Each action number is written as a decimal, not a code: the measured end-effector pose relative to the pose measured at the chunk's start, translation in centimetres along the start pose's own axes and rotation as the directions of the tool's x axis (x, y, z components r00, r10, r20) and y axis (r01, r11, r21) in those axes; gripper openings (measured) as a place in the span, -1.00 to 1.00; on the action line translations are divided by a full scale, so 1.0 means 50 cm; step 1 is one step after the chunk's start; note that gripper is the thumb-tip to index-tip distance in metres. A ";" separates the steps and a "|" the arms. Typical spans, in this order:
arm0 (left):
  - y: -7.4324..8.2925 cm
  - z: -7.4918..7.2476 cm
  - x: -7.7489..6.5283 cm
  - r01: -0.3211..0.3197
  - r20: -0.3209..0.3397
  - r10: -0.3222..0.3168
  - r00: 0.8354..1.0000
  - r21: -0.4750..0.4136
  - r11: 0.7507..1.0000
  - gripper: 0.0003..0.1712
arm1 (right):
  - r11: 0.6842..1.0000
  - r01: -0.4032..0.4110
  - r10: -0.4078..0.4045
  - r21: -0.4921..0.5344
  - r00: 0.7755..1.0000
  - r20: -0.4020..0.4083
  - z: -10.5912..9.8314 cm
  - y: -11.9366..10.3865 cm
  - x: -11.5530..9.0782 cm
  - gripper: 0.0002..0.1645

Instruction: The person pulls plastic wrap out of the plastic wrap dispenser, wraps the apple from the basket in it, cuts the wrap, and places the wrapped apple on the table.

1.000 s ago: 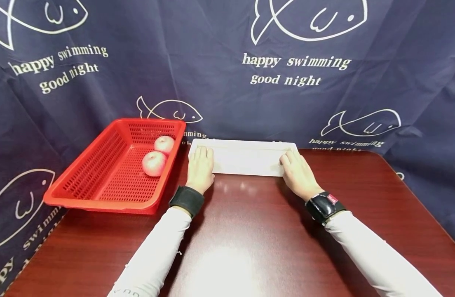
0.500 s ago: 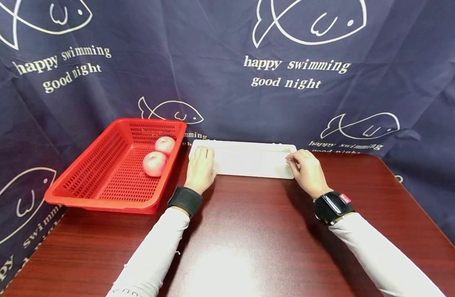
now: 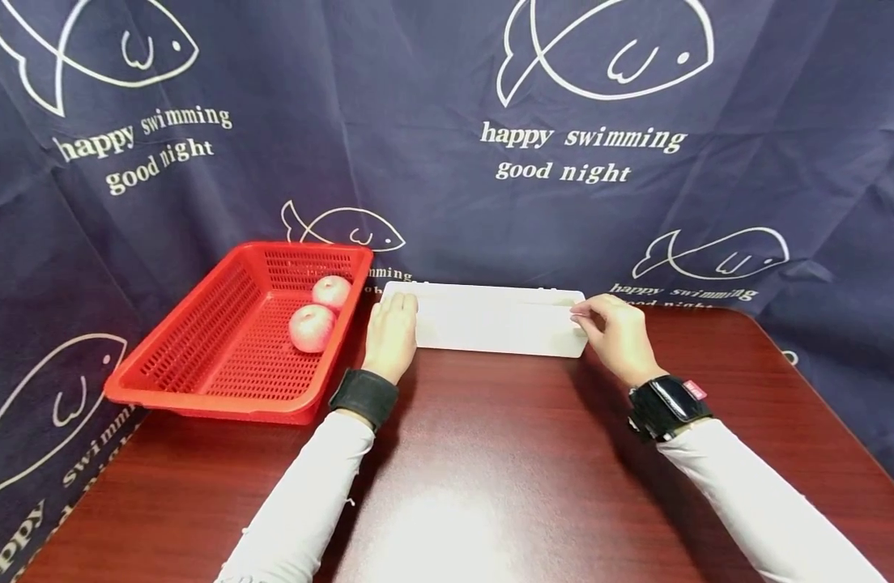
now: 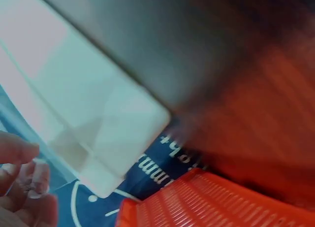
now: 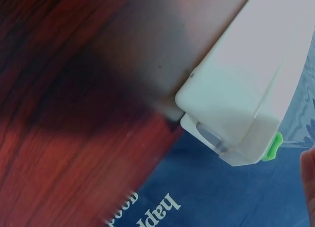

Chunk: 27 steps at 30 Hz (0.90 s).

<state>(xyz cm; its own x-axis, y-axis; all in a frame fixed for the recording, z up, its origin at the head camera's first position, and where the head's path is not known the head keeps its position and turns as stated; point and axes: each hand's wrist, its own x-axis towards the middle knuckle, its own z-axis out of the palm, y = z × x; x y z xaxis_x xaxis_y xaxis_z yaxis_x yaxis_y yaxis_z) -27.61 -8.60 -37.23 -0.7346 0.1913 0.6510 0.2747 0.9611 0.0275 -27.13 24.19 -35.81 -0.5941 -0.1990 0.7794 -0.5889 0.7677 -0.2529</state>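
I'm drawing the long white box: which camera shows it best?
The head view: it shows the white box nearly end to end, though the left hand and right hand cover parts. The left wrist view shows only one end; the right wrist view shows the other, with a green piece.

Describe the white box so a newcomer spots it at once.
Start with the dark red table and find the big red basket on the person's left. Just right of it, at the table's far edge, between the left hand and right hand, is the long white box. Unlike the open, perforated basket, it is plain white, with green at one end.
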 end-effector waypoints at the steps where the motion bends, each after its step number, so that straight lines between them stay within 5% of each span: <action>1: 0.002 -0.003 -0.001 0.009 0.011 -0.009 1.000 -0.004 1.000 -0.84 | 1.000 0.002 -0.002 -0.002 1.000 0.001 -0.002 0.001 0.001 -0.85; 9: 0.028 -0.044 0.017 0.140 0.132 -0.138 0.982 -0.005 0.990 -0.83 | 0.999 0.036 -0.036 0.010 0.999 0.009 -0.018 0.011 0.016 -0.84; 17: 0.033 -0.089 0.071 0.171 0.255 -0.165 0.953 -0.002 0.985 -0.79 | 0.998 0.040 -0.042 0.039 0.998 0.052 -0.038 0.021 0.040 -0.85; 23: 0.011 -0.112 0.127 0.052 0.323 -0.041 0.945 -0.024 0.998 -0.76 | 0.998 -0.013 0.006 0.057 0.994 0.113 -0.053 0.028 0.062 -0.83; 27: -0.020 -0.124 0.158 -0.059 0.420 0.102 0.902 -0.113 0.992 -0.79 | 0.994 -0.082 0.069 0.073 0.983 0.168 -0.063 0.033 0.075 -0.85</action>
<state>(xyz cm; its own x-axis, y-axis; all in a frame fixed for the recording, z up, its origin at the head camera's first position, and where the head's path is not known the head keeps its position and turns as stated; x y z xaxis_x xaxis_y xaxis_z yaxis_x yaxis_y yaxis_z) -29.81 -9.30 -27.41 -0.8949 0.3540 0.2717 0.3863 0.9194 0.0745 -28.59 26.61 -31.51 -0.7170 -0.2449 0.6526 -0.5765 0.7347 -0.3576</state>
